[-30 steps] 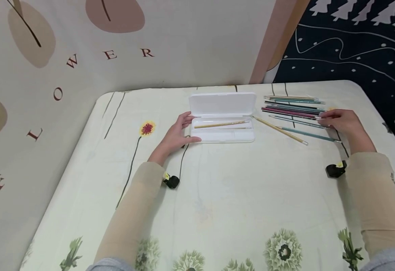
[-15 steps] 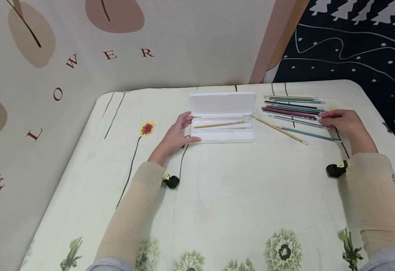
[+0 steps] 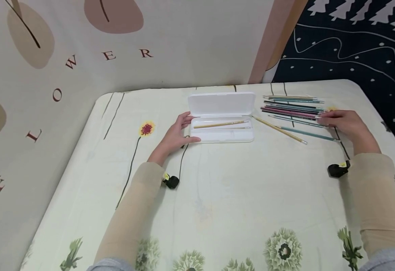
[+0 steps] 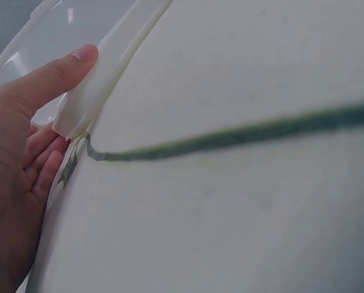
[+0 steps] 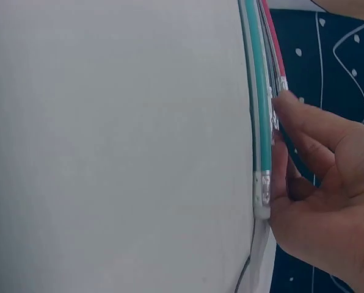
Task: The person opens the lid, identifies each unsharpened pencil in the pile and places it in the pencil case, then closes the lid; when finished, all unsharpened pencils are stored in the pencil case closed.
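A white pencil case (image 3: pixel 217 138) lies with its lid (image 3: pixel 221 104) raised at the back. Inside are a gold pencil (image 3: pixel 220 124) and a thin slim rod (image 3: pixel 224 128). My left hand (image 3: pixel 175 136) grips the case's left end, thumb (image 4: pixel 66 68) over the front rim and fingers (image 4: pixel 44 155) at the end. To the right, my right hand (image 3: pixel 348 126) is at the eraser ends of a group of pencils (image 3: pixel 292 111), where thumb and fingertips pinch a pencil; which one is hard to tell. A teal pencil (image 5: pixel 261 110) lies closest to the right wrist camera.
A loose gold pencil (image 3: pixel 280 130) lies slanted beside the case, crossing near a teal pencil (image 3: pixel 310 134). Several gold and teal pencils (image 3: pixel 293 99) lie farther back. A pale flowered cloth (image 3: pixel 231 195) covers the table, with a wall behind it.
My right hand has shifted very slightly, its wrist drifting right. The left hand, the case and the pencils look the same.
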A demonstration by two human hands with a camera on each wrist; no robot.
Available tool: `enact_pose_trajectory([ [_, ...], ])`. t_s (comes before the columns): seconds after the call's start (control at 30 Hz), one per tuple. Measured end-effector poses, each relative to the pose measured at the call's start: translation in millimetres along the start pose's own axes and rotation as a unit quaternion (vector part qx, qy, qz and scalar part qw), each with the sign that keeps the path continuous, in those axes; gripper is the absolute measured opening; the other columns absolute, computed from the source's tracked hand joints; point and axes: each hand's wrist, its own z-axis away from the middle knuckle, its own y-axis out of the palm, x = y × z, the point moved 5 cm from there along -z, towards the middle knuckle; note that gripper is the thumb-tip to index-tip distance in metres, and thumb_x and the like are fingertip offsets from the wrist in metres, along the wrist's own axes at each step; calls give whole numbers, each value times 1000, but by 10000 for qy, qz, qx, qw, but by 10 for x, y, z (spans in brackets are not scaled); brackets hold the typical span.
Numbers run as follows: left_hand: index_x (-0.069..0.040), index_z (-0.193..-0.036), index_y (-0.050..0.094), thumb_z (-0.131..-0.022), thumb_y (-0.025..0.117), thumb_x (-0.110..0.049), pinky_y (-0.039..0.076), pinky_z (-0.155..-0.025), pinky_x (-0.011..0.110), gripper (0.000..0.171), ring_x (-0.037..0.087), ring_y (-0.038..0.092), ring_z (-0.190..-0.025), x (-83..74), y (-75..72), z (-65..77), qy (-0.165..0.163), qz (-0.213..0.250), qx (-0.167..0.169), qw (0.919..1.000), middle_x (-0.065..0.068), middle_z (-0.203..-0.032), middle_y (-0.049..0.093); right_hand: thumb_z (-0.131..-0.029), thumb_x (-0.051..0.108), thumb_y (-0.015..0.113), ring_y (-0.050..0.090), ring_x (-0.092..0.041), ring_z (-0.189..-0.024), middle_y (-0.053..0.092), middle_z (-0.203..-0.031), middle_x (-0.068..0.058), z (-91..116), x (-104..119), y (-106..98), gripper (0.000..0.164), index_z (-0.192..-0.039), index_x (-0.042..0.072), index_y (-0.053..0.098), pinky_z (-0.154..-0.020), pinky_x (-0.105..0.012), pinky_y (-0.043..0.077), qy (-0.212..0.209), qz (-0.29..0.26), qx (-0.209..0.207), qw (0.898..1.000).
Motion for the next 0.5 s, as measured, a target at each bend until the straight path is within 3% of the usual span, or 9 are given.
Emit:
enact_pose_trajectory([
  [0.07, -16, -158, 19, -78, 87, -24, 29, -124, 37, 105, 25, 38, -146, 4, -2, 3, -2, 1, -1, 10000, 5, -158, 40, -85, 68, 62, 40, -25, -121, 48, -132, -1, 5, -18, -20, 64, -132, 24, 58, -116, -54, 29, 38, -135, 48, 9999],
  [0.17, -16, -158, 19, -78, 87, -25, 29, -124, 38, 105, 25, 38, -146, 6, -4, 9, 1, -5, 1, 10000, 4, -158, 40, -83, 70, 63, 43, -9, -105, 46, -113, 18, 5, -45, -45, 60, -129, 32, 59, -121, -51, 28, 157, -365, 112, 9991],
  [0.27, -17, -157, 19, -78, 87, -25, 29, -124, 38, 105, 25, 38, -146, 8, -10, 13, -8, -10, -7, 10000, 4, -158, 40, -83, 69, 64, 42, 1, -96, 45, -105, 25, 9, -55, -47, 48, -121, 40, 59, -122, -46, 27, 279, -630, 157, 9975],
  [0.37, -17, -157, 19, -78, 87, -26, 30, -124, 38, 104, 25, 39, -146, 11, -14, 14, -26, -15, -9, 10000, 4, -158, 40, -86, 64, 64, 46, 7, -93, 46, -100, 28, 15, -42, -42, 28, -107, 46, 59, -108, -25, 40, 306, -909, 164, 9953],
  [0.5, -16, -157, 19, -78, 86, -25, 30, -124, 38, 104, 25, 39, -146, 5, -13, 13, -5, -20, -4, 10000, 5, -157, 41, -90, 56, 65, 50, 11, -86, 51, -91, 31, 23, -21, -45, 11, -91, 46, 60, -73, -6, 45, 311, -1272, 74, 9914],
])
